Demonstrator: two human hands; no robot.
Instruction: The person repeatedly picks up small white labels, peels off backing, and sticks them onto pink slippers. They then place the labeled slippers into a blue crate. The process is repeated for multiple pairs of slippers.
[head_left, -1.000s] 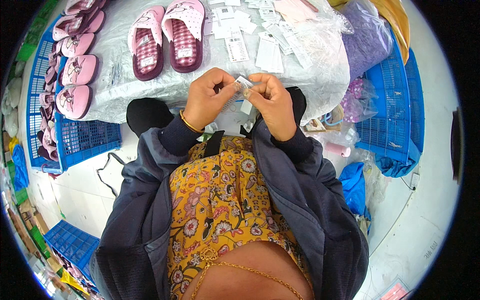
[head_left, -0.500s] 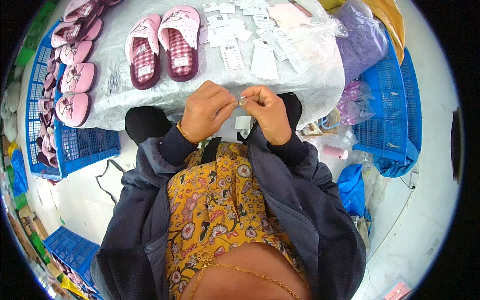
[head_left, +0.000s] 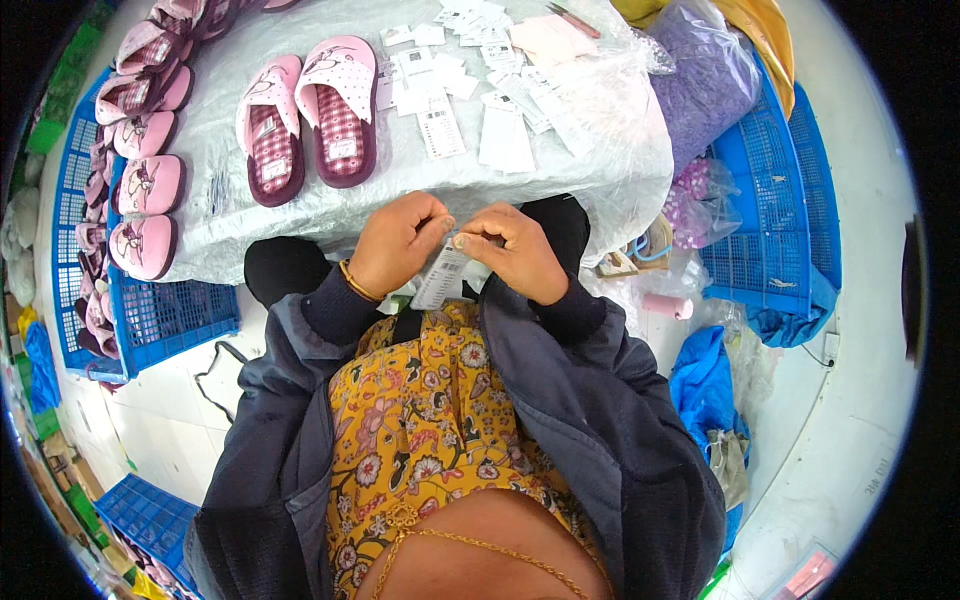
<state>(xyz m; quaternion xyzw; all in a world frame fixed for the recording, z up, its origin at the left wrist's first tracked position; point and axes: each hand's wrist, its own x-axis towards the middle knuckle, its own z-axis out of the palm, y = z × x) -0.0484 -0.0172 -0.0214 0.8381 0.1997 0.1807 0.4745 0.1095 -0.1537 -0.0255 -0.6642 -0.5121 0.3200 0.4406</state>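
A white printed paper tag [head_left: 438, 280] hangs tilted between my hands, in front of my lap. My right hand [head_left: 517, 252] pinches its upper end between thumb and fingers. My left hand [head_left: 393, 248] is closed in a pinch right beside it; what those fingertips hold is too small to make out. Beyond my hands, a pink slipper [head_left: 268, 130] and its mate, another pink slipper [head_left: 337, 110], lie side by side on the plastic-covered table [head_left: 400, 180]. Both have dark red checked insoles with a small label on them.
Loose white tags [head_left: 507, 135] and pink paper [head_left: 553, 40] lie on the table, with tweezers [head_left: 575, 20] behind. More pink slippers [head_left: 145, 185] line the left edge, above a blue crate [head_left: 175, 315]. At right stand a purple bag [head_left: 705, 85] and a blue basket [head_left: 760, 225].
The hanging tag has swung left and now shows its printed face. Both hands have shifted slightly left and lower in the view; the table and slippers also sit lower as the view tilts.
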